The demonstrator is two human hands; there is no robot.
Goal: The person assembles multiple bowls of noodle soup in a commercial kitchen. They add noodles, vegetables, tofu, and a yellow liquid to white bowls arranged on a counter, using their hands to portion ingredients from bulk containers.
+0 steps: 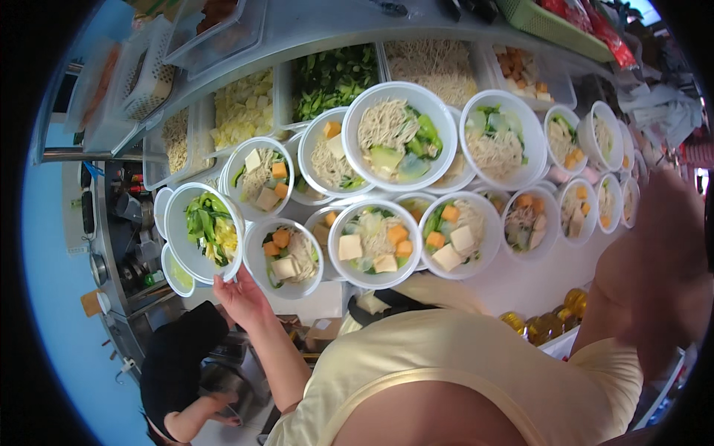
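My left hand grips the near rim of a white plastic tub at the left end of the front row. In that tub lie green leafy vegetables and yellow cabbage pieces. Beside it stands a tub with enoki-like strands, tofu and orange cubes. A larger tub with strands, greens and pale translucent slices sits raised on the tubs behind. My right arm is raised close to the camera at the far right; its blurred end hides the hand's shape and anything in it.
Behind the tubs, clear bins hold chopped greens, cabbage and shredded strands. A metal shelf overhangs them, carrying a green basket. At lower left another person in black bends down. Yellow oil bottles stand lower right.
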